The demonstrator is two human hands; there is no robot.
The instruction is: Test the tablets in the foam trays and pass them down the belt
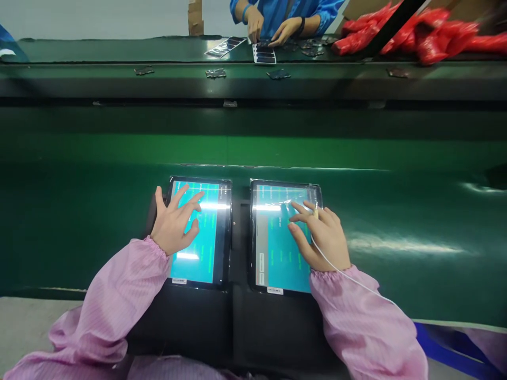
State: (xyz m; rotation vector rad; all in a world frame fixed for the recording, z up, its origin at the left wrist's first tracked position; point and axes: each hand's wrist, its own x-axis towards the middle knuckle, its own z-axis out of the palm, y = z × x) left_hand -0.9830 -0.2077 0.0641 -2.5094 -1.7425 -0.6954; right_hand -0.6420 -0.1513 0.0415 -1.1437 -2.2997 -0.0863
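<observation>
Two tablets lie side by side on a black stand in front of me, both with lit cyan screens. My left hand rests on the left tablet, fingers spread flat across the glass. On the right tablet my right hand lies with fingers stretched out, touching the screen. A white cord runs from a finger of my right hand back over my pink sleeve.
A wide green conveyor belt runs across behind the tablets. On the far bench another person in blue handles small dark parts. Red bags pile at the far right. Small dark pieces lie along the belt's rail.
</observation>
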